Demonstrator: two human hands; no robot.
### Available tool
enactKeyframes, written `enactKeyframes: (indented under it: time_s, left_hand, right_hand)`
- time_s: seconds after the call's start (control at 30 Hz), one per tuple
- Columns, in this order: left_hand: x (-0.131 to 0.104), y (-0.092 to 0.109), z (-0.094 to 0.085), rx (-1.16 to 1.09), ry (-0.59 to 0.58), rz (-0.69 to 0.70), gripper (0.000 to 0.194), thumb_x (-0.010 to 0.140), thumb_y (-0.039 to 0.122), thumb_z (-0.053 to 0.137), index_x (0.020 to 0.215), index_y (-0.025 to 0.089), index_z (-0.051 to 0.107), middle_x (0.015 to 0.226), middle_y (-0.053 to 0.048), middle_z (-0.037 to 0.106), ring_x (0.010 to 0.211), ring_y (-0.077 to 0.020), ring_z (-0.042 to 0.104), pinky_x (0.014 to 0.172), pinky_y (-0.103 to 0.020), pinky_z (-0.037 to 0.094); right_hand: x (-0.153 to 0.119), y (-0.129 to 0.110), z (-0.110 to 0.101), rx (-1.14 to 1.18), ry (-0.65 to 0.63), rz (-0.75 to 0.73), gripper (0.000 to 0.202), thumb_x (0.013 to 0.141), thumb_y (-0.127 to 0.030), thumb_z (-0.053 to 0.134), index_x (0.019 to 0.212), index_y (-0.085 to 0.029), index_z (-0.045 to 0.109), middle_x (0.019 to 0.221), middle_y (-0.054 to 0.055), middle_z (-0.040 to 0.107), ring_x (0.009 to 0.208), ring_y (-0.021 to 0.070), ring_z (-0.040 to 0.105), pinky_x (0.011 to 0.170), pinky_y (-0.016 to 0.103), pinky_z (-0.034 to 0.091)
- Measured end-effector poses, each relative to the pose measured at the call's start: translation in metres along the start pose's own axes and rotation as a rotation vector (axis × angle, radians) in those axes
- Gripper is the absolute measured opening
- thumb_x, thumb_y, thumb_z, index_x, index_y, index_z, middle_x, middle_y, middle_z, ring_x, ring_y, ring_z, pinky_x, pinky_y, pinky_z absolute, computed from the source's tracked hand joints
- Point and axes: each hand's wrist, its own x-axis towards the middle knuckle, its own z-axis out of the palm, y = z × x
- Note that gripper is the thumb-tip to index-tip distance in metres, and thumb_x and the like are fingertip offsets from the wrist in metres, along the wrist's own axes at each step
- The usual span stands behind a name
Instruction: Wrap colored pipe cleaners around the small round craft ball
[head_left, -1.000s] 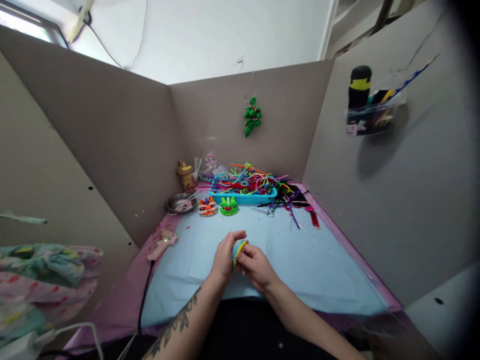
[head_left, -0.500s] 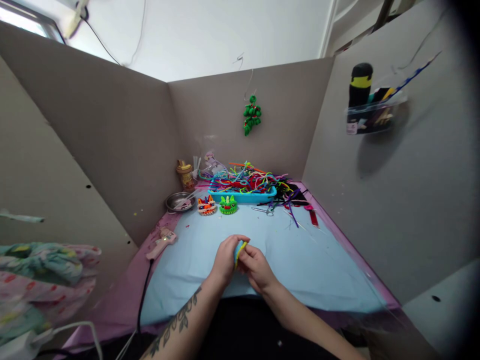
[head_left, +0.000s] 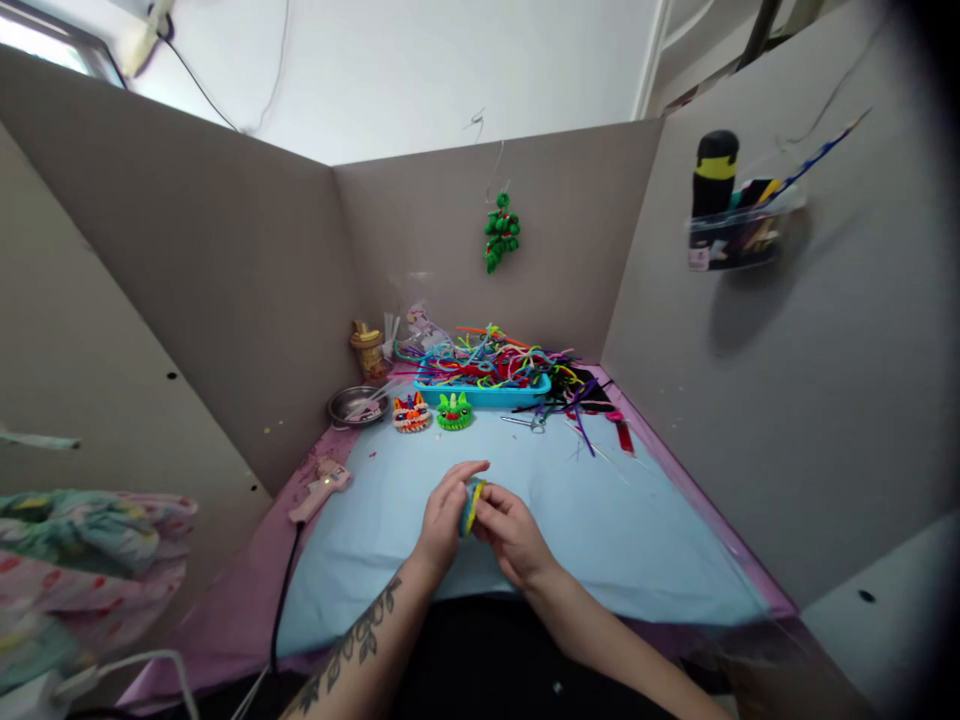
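Between my two hands is a small blue pipe-cleaner piece with a yellow edge [head_left: 471,507]. My left hand [head_left: 444,515] is wrapped round its blue side, with the index finger stretched out above it. The fingertips of my right hand [head_left: 511,530] pinch the yellow edge from the other side. Part of the piece is hidden by my fingers. Beyond my hands, an orange-and-white pipe-cleaner animal head [head_left: 412,413] and a green one [head_left: 454,412] stand side by side on the light blue cloth [head_left: 600,530].
A blue tray [head_left: 487,396] heaped with colourful pipe cleaners stands at the back. Left of it are a metal bowl [head_left: 351,405] and a pink glue gun [head_left: 321,495] with a black cord. Scissors [head_left: 534,424] lie to the right. Grey panels [head_left: 480,160] enclose the table.
My left index finger has lifted and straightened, and more of the blue-and-yellow piece shows. The piece has shifted slightly left and turned. My right hand keeps its pinch.
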Motion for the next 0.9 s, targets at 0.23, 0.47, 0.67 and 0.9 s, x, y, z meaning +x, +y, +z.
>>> enactKeyframes:
  time_s: [0.23, 0.47, 0.67, 0.9]
  left_hand:
    - [0.004, 0.005, 0.009, -0.203, 0.006, -0.355, 0.052, 0.089, 0.052, 0.033, 0.096, 0.014, 0.067, 0.097, -0.010, 0.070, 0.091, -0.0232, 0.063, 0.085, -0.036, 0.046]
    - [0.005, 0.015, 0.016, 0.007, 0.085, -0.267, 0.034, 0.085, 0.039, 0.042, 0.076, 0.016, 0.065, 0.077, -0.005, 0.065, 0.081, -0.0202, 0.059, 0.074, -0.030, 0.047]
    - [0.004, 0.014, 0.016, 0.017, 0.064, -0.247, 0.030, 0.084, 0.035, 0.042, 0.077, 0.017, 0.065, 0.076, -0.004, 0.064, 0.075, -0.0179, 0.059, 0.069, -0.028, 0.048]
    - [0.002, 0.010, 0.013, 0.041, 0.054, -0.179, 0.033, 0.085, 0.037, 0.044, 0.076, 0.015, 0.066, 0.084, -0.006, 0.065, 0.073, -0.0171, 0.059, 0.070, -0.029, 0.048]
  right_hand:
    - [0.002, -0.006, -0.008, -0.324, -0.109, -0.145, 0.029, 0.073, -0.042, 0.068, 0.065, -0.017, 0.056, 0.063, -0.002, 0.050, 0.062, 0.0124, 0.043, 0.062, 0.026, 0.036]
    - [0.004, 0.002, -0.005, -0.225, -0.055, -0.084, 0.035, 0.068, -0.044, 0.072, 0.057, -0.017, 0.052, 0.054, -0.004, 0.047, 0.054, 0.0103, 0.039, 0.054, 0.024, 0.033]
    - [0.003, 0.002, -0.006, -0.174, -0.034, -0.042, 0.037, 0.063, -0.045, 0.076, 0.054, -0.016, 0.054, 0.052, -0.003, 0.049, 0.052, 0.0104, 0.040, 0.053, 0.024, 0.032]
    - [0.003, 0.007, -0.007, -0.072, 0.001, 0.003, 0.046, 0.067, -0.053, 0.072, 0.051, -0.015, 0.053, 0.048, -0.003, 0.047, 0.049, 0.0084, 0.038, 0.050, 0.023, 0.030]
